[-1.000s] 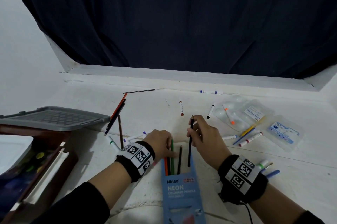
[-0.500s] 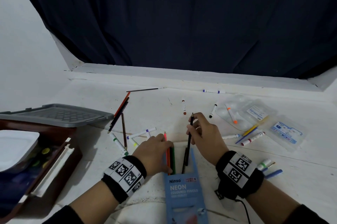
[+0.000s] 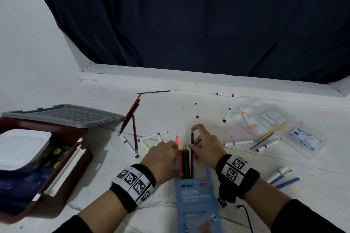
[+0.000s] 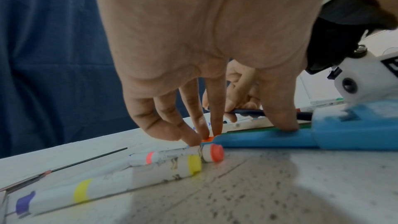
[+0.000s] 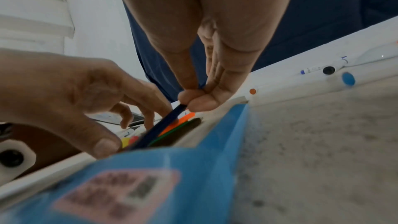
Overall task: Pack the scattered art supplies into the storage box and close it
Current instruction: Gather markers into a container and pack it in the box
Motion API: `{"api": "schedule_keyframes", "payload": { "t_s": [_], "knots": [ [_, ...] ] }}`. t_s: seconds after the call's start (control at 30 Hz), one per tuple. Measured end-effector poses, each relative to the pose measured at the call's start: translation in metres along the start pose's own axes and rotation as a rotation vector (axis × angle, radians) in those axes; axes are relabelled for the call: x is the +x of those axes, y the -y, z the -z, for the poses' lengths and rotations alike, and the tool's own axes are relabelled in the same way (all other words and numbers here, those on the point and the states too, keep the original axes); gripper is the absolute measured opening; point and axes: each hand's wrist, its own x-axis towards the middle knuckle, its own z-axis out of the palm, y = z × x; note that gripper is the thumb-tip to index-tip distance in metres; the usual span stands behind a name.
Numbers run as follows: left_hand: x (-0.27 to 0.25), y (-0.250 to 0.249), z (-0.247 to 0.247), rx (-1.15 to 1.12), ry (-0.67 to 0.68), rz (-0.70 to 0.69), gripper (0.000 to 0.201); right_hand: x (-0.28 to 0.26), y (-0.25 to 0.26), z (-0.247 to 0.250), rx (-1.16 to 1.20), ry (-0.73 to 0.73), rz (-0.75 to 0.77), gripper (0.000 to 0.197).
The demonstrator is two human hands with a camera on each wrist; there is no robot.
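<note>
White, speckled tabletop (image 3: 189,85) runs back to a raised ledge under a dark blue curtain (image 3: 189,14). At the near middle lies a blue pencil carton (image 3: 197,200) printed "Ninso NEON", its open end facing away, with orange, green and dark pencils (image 3: 185,164) sticking out of it. The right hand (image 3: 206,146) pinches a dark pencil (image 3: 192,143) between thumb and fingertips, its near end at the carton's mouth beside the others. The left hand (image 3: 162,158) rests on the carton's left edge, thumb pressing down there and fingertips (image 4: 216,125) curled onto an orange-pink pencil (image 3: 177,142). Just left of that hand lie white markers with yellow (image 4: 137,176) and red (image 4: 213,152) caps. At the far left sits the brown storage box (image 3: 62,176), open, holding a white tray (image 3: 20,147), its grey lid (image 3: 62,116) resting across the far rim. More pencils (image 3: 130,115), markers (image 3: 238,143) and clear blister packs (image 3: 269,119) lie scattered across the far and right side.
</note>
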Motion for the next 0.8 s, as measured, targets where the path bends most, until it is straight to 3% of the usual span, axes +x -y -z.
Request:
{"api": "schedule_keyframes", "payload": {
  "t_s": [0.17, 0.33, 0.5, 0.67, 0.8],
  "knots": [
    [0.003, 0.002, -0.001, 0.034, 0.012, 0.010, 0.068, -0.001, -0.006, -0.008, -0.201, 0.095, -0.025, 0.048],
    [0.006, 0.003, 0.001, 0.039, 0.021, 0.024, 0.069, -0.007, 0.001, -0.009, -0.446, 0.219, 0.011, 0.008],
    [0.006, 0.002, 0.003, 0.048, 0.033, 0.033, 0.074, -0.015, 0.003, -0.001, -0.447, 0.300, 0.053, 0.015],
    [0.007, -0.003, 0.009, 0.069, 0.057, 0.046, 0.075, -0.020, -0.008, 0.041, -0.377, 0.074, 0.073, 0.012],
    [0.011, -0.010, 0.013, 0.057, 0.058, 0.035, 0.074, -0.014, -0.039, 0.095, -0.585, -0.142, -0.005, 0.010]
  ]
}}
